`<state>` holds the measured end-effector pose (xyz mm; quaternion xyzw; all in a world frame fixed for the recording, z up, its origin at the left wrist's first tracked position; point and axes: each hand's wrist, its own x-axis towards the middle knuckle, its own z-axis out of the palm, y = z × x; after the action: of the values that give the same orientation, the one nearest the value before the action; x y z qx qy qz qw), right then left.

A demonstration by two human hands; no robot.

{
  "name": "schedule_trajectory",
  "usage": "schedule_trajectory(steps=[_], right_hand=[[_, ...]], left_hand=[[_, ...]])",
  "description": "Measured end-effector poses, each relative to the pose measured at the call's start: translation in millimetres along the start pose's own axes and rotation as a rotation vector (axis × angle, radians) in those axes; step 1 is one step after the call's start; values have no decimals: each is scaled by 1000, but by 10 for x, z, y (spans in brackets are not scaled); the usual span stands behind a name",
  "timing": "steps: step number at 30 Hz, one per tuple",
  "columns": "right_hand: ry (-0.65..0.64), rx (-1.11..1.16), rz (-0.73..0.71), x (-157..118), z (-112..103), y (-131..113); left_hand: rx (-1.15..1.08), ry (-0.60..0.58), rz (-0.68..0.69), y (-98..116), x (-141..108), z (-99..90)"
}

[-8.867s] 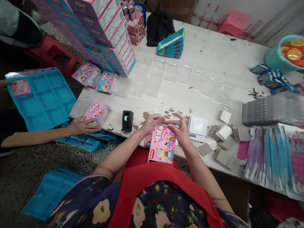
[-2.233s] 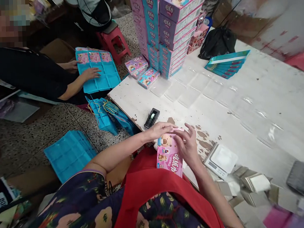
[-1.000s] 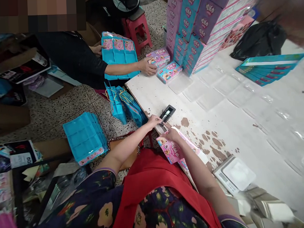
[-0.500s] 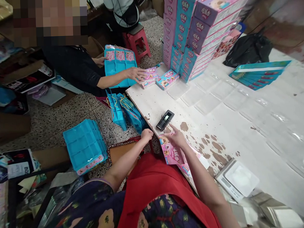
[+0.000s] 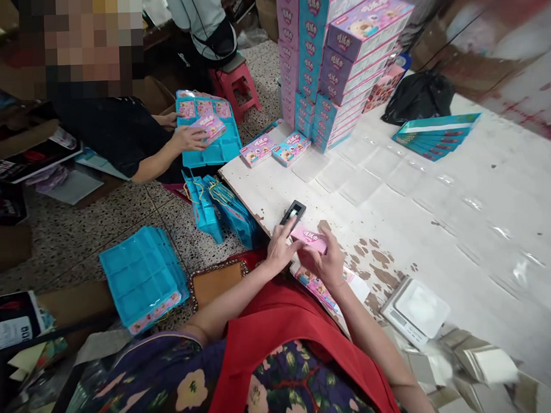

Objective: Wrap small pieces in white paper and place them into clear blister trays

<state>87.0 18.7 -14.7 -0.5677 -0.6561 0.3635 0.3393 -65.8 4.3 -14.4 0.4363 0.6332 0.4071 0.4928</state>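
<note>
A small pink carton (image 5: 311, 236) is held upright on its edge at the near edge of the table. My right hand (image 5: 328, 262) grips its right end, fingers curled round it. My left hand (image 5: 281, 252) is at its left end, thumb and fingers closed against it, the index finger pointing forward. Just beyond that fingertip lies a black tape dispenser (image 5: 297, 209), partly hidden by my left hand. Below my hands, more pink printed cartons (image 5: 315, 284) lie at the table edge, partly covered by my right hand and forearm.
A co-worker's hand (image 5: 192, 139) holds a pink box over a blue pocketed bag (image 5: 219, 149). Tall box stacks (image 5: 318, 78) stand at the back. Clear plastic trays (image 5: 363, 185), a white scale (image 5: 417, 310) and a black bag (image 5: 420, 99) are on the table (image 5: 275, 188). Blue bags (image 5: 140, 271) are stacked left.
My left hand has moved right to the carton. My right hand has turned the carton up from lying flat. The co-worker's hand has lifted a pink box from the table to the blue bag.
</note>
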Motion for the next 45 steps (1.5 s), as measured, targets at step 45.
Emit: schedule_trajectory(steps=[45], right_hand=[[212,1033,782,-1064,-682,1176]], left_hand=[[-135,-738,-1017,-110,272,893]])
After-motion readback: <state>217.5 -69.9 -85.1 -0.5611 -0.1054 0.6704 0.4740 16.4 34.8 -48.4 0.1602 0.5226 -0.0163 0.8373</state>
